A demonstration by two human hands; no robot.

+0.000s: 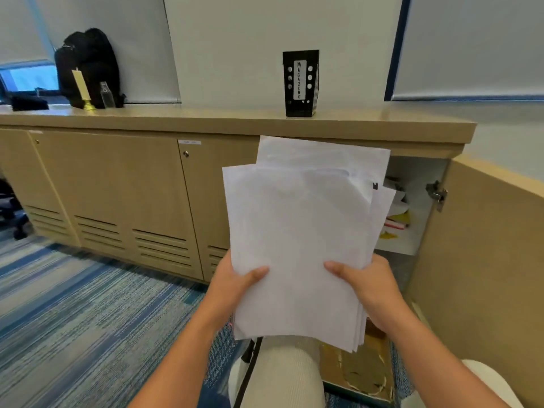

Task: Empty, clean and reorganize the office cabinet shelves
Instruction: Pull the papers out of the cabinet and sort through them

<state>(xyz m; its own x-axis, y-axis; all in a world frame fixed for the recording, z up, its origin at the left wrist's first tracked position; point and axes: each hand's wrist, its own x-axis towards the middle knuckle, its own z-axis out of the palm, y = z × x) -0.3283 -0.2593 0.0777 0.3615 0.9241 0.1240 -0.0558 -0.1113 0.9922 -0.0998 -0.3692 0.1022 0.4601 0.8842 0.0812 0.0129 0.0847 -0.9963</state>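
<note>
Nearest: the person's knees at frame bottom, w/ a worn brown board [357,369] on the floor between them, partly covered.

Just above, both hands hold 1 stack of white papers [303,231] by its near end. Left hand [235,282] has its grip curled round the stack's left edge, thumb on top, fingers hidden under the sheets. Right hand [368,287] does the same on the right edge, thumb on top. So both grips are closed on the paper; neither is free.

Key relation: the stack's long axis runs away from the person, far end pointing up at the cabinet front. The sheets aren't squared; at least 2 layers are fanned out at the top. The open cabinet compartment [412,207] lies beyond and to the right of the stack, so the right hand is nearer it. The desk top [206,117] is further up and ahead. Probably the papers are just out of the shelf and need a put-down spot; which spot, can't tell.

Hidden: the stack blocks most of the compartment. Only a strip shows, w/ loose papers plus yellow and red items [397,222], too jumbled to ID. The open door is at far right, hinge [437,194] visible.

Far: a black magazine holder [300,83] on the desk, upright; a black backpack [86,66] at the left.
</note>
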